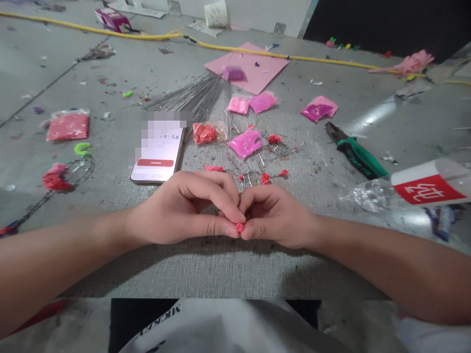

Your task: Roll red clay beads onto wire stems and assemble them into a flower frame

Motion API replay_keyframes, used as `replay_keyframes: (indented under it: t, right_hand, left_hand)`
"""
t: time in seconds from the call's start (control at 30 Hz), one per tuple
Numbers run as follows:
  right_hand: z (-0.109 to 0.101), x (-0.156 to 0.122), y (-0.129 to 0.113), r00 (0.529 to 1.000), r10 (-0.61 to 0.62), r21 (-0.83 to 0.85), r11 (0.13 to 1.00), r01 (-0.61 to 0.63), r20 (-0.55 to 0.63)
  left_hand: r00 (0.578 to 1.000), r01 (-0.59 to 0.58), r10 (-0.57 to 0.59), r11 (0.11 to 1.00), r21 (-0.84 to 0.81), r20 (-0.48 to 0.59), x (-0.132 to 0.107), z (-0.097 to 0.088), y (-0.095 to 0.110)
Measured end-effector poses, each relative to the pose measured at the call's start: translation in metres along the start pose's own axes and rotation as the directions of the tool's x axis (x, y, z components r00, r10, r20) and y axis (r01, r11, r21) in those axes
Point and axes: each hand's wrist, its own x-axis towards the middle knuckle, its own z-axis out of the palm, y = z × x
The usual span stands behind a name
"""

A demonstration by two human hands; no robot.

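My left hand (187, 208) and my right hand (274, 215) rest together on the grey table (221, 264), fingers curled and fingertips meeting. Between the thumbs and forefingers both hands pinch a small red bead-like piece (239, 227). Just beyond the knuckles lies a wire frame with small red flowers (263, 176). A phone (159, 153) lies face up beyond my left hand, its screen lit.
Small bags of pink pieces (246, 143) and red pieces (204, 132) lie past the hands, with a bundle of thin wires (195, 95). Green-handled pliers (355, 152) and a plastic bottle (408, 189) lie at right. A red bag (68, 126) and a wire flower piece (59, 176) lie at left.
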Motion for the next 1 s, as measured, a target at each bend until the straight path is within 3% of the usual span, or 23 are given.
replay_keyframes:
  t: [0.4, 0.5, 0.73, 0.87, 1.0]
  right_hand:
    - [0.001, 0.0, -0.001, 1.0, -0.001, -0.021, 1.0, 0.001, -0.012]
    - [-0.004, -0.001, -0.004, 1.0, -0.024, -0.074, 0.997, 0.025, 0.006]
    - [-0.014, -0.006, -0.008, 0.966, -0.201, -0.171, 0.97, 0.173, -0.162]
    - [-0.008, -0.003, -0.02, 0.925, -0.333, -0.406, 0.883, 0.237, -0.184]
    - [-0.002, 0.006, -0.045, 0.913, -0.361, -0.679, 0.72, 0.144, -0.189]
  left_hand:
    - [1.0, 0.003, -0.003, 1.0, -0.003, 0.012, 0.002, -0.004, -0.001]
    - [0.998, -0.02, 0.017, 0.999, 0.046, 0.067, 0.002, -0.007, -0.002]
    - [0.962, -0.055, 0.011, 0.986, 0.155, 0.271, 0.002, -0.007, 0.0]
    - [0.906, -0.045, -0.052, 0.975, 0.218, 0.42, 0.002, -0.004, -0.002]
    - [0.874, -0.083, -0.043, 0.968, 0.235, 0.483, 0.003, -0.003, -0.009]
